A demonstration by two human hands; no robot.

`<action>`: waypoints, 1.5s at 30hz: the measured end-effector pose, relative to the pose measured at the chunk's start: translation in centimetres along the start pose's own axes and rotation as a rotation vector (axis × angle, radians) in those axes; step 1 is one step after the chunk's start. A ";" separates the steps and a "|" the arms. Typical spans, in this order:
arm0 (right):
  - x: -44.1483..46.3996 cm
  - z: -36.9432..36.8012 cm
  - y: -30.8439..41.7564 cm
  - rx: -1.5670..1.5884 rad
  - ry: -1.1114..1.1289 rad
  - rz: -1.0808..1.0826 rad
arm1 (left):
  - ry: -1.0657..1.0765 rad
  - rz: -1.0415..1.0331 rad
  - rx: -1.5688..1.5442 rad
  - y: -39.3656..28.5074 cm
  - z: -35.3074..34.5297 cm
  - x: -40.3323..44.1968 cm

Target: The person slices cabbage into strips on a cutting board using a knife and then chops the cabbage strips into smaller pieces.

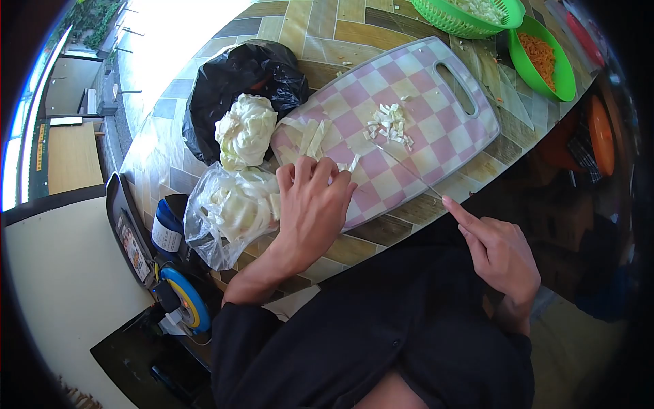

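Observation:
My left hand [313, 204] is on the near left part of a pink-and-white checkered cutting board [415, 82], its fingers curled and pressed down on pale cabbage strips [315, 138]. A knife [411, 170] is gripped in my right hand [501, 252], index finger stretched toward the blade; the handle is hidden in the palm. The blade's tip lies beside a small heap of chopped cabbage [390, 126]. Left of the board sit a cabbage head [246, 129], partly in a black plastic bag [204, 95], and more cabbage in a clear plastic bag [228, 208].
At the far right stand a green colander [456, 24] of shredded pale vegetable and a green bowl [569, 71] of shredded carrot [538, 60]. A dark tray [126, 232] and a blue-and-yellow round object [187, 300] are at left. The wood-patterned tabletop [293, 27] ends before my body.

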State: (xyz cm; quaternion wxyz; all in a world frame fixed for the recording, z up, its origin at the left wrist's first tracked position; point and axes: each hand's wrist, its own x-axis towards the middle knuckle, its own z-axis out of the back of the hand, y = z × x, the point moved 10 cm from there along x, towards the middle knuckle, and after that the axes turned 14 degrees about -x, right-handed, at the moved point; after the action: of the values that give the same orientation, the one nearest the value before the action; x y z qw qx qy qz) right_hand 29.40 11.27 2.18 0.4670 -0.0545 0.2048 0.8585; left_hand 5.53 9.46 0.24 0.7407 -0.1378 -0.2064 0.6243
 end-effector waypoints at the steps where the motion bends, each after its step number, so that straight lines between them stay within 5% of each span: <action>1: -0.1 0.1 -0.1 0.011 0.001 0.004 | -0.009 -0.001 0.005 0.1 -0.1 0.1; 45: -0.4 -0.8 1.4 0.086 0.151 0.042 | -0.042 0.010 0.035 0.6 -0.4 0.4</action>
State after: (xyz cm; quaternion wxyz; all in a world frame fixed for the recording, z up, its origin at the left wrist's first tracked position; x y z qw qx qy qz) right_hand 28.42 9.93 2.02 0.4340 -0.0948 0.2773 0.8519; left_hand 5.22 9.99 -0.37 0.7353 -0.1130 -0.2102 0.6344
